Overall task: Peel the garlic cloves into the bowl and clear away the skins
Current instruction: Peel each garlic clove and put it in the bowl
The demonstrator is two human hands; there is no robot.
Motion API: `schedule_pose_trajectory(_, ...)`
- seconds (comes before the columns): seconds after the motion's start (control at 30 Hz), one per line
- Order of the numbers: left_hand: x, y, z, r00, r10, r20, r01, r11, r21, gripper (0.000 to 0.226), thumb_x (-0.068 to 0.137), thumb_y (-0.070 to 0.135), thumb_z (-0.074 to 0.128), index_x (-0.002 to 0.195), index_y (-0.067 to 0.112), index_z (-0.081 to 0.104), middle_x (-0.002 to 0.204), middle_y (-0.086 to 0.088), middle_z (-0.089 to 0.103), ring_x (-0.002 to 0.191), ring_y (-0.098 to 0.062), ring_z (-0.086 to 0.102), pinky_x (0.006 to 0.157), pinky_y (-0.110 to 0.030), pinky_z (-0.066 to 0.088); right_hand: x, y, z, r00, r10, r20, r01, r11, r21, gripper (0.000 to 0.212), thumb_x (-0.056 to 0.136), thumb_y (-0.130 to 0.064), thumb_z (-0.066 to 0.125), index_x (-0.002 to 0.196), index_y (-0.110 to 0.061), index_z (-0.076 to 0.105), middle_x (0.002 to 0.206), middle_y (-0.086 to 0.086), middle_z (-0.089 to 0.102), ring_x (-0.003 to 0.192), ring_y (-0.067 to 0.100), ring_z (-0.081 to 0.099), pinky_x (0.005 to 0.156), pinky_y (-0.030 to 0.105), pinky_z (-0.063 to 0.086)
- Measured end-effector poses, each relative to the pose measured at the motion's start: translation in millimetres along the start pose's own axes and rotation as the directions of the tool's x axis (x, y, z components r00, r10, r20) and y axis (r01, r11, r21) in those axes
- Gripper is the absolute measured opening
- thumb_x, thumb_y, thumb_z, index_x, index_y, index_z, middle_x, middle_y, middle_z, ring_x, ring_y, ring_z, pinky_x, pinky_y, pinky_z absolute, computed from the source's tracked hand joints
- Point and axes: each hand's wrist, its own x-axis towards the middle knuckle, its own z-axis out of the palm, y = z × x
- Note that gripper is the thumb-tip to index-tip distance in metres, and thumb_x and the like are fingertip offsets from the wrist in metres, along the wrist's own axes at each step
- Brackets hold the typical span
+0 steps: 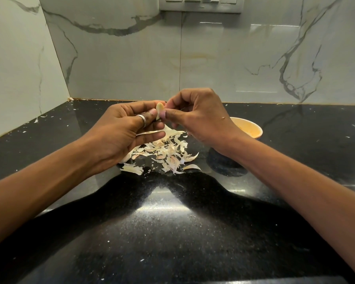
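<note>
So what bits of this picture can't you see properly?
All in the head view:
- The bowl: the right hand and its wrist cover part of it, so any cloves inside can't be counted.
- The garlic clove: fingertips of both hands hide most of it, so how much skin is left is unclear.
- The pile of skins: the left hand covers its left side.
- The switch panel: cut off by the top edge.

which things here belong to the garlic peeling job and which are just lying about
Job: garlic clove, pinched by left hand and right hand; pile of skins on the counter; bowl.
Just there: switch panel; marble wall; ring on the left hand.
</note>
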Motion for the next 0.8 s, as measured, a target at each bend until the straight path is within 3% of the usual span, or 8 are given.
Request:
schedule_pose_trajectory(0.2,0.9,-2.5,1.0,0.999,0.038,-0.024,-0.038,0.999,0.017,0.017,0.093,0.009,0.059,0.105,0.011,0.072,0.084,-0.002,0.072,0.079,-0.010,0.066,0.070,-0.023,0.060,-1.2,-3.2,0.7,1.000,-0.003,-0.004,0.002,0.998,-0.058,0.019,0.090,-0.029,0.079,0.086,-0.010,0.076,0.069,-0.002,0.073,0.059,0.007,0.069,0.061,0.027,0.058)
schedule_pose_trajectory(0.33,2.1,-4.4,0.4,0.995,0.082,-0.057,-0.076,0.993,0.093,0.018,0.094,0.009,0.062,0.109,0.009,0.071,0.093,-0.005,0.073,0.084,-0.011,0.069,0.073,-0.025,0.060,-2.1,-4.1,0.5,1.000,0.019,-0.005,-0.019,0.999,-0.050,0.014,0.092,-0.026,0.077,0.090,-0.012,0.079,0.068,-0.005,0.073,0.054,0.002,0.066,0.053,0.017,0.050)
schedule_pose_trajectory(0.7,1.4,-8.2,-1.4,0.984,0.165,-0.070,-0.145,0.962,0.231,0.017,0.094,0.008,0.066,0.110,0.009,0.071,0.091,-0.006,0.074,0.083,-0.012,0.069,0.075,-0.025,0.060,-1.5,-2.2,1.7,1.000,0.010,-0.012,-0.011,0.997,-0.071,0.013,0.093,-0.025,0.075,0.089,-0.015,0.082,0.065,-0.003,0.073,0.049,-0.001,0.062,0.052,0.016,0.047)
schedule_pose_trajectory(0.8,1.1,-8.7,-0.6,0.984,0.167,-0.067,-0.147,0.961,0.235,0.016,0.094,0.008,0.066,0.108,0.010,0.071,0.093,-0.008,0.073,0.083,-0.012,0.069,0.074,-0.024,0.060,-1.7,-1.6,1.4,1.000,0.020,-0.001,-0.020,0.999,-0.041,0.012,0.094,-0.021,0.075,0.089,-0.014,0.083,0.062,-0.004,0.071,0.043,-0.002,0.056,0.048,0.011,0.039)
